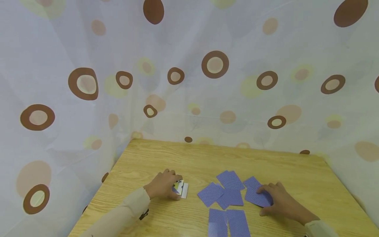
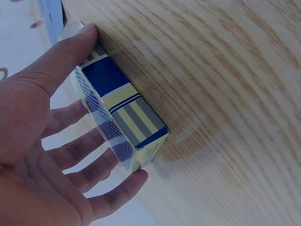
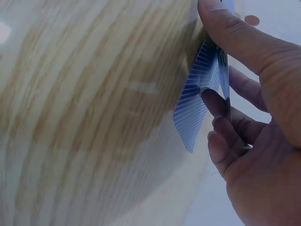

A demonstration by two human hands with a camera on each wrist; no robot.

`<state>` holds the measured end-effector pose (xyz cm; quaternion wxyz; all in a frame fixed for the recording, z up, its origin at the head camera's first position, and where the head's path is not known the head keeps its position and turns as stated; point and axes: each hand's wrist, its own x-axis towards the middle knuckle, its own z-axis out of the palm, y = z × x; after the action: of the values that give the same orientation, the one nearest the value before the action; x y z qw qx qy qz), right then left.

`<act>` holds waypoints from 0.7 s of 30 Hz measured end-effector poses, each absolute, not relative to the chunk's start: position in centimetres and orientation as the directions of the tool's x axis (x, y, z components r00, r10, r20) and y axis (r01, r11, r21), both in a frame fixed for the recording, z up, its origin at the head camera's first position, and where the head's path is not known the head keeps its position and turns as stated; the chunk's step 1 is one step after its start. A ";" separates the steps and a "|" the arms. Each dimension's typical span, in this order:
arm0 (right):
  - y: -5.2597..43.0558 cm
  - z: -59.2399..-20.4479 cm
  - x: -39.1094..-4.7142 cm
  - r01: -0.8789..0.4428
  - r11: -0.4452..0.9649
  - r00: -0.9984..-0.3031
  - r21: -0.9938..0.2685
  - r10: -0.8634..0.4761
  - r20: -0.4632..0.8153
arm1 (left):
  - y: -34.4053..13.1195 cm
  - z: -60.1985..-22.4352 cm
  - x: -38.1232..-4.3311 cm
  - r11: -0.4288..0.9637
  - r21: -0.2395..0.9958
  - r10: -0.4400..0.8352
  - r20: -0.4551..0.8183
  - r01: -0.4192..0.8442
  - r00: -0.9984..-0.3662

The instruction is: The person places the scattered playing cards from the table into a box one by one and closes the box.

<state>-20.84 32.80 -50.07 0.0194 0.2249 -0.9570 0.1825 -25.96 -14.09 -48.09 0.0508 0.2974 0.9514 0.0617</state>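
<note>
My left hand [image 1: 164, 185] grips a playing-card box [image 1: 179, 187] at the left of the cards, its white flap sticking out on the right. In the left wrist view the thumb is at one end of the blue-and-cream box [image 2: 122, 94] and the little finger at the other. To the right, my right hand [image 1: 279, 201] holds a blue-backed playing card [image 1: 267, 198] by its edges, tilted up over other cards. The right wrist view shows the card's edge between thumb and fingers, with another blue card [image 3: 190, 113] beneath it.
Several blue-backed cards [image 1: 229, 197] lie face down, overlapping, in the middle of the wooden table [image 1: 165, 154]. Two more cards [image 1: 218, 220] lie side by side toward the front edge. A spotted cloth [image 1: 189, 108] hangs behind and beside the table.
</note>
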 end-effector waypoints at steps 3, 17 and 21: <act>32.9 -49.9 -20.8 -0.430 0.838 -0.901 -0.336 -0.423 0.098 | -14.1 -48.0 -25.9 0.813 0.150 0.575 -0.054 0.562 -0.816; 32.9 -48.9 -20.5 -0.381 0.873 -0.924 -0.306 -0.376 0.077 | -14.0 -48.0 -25.9 0.815 0.184 0.564 -0.039 0.549 -0.825; 33.0 -48.9 -20.5 -0.386 0.875 -0.922 -0.293 -0.379 0.080 | -14.0 -48.0 -25.9 0.811 0.233 0.557 -0.027 0.537 -0.830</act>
<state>-20.47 32.98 -48.85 0.0101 0.1976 -0.9681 0.1536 -25.93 -13.97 -47.96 0.0472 0.2878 0.9504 0.1081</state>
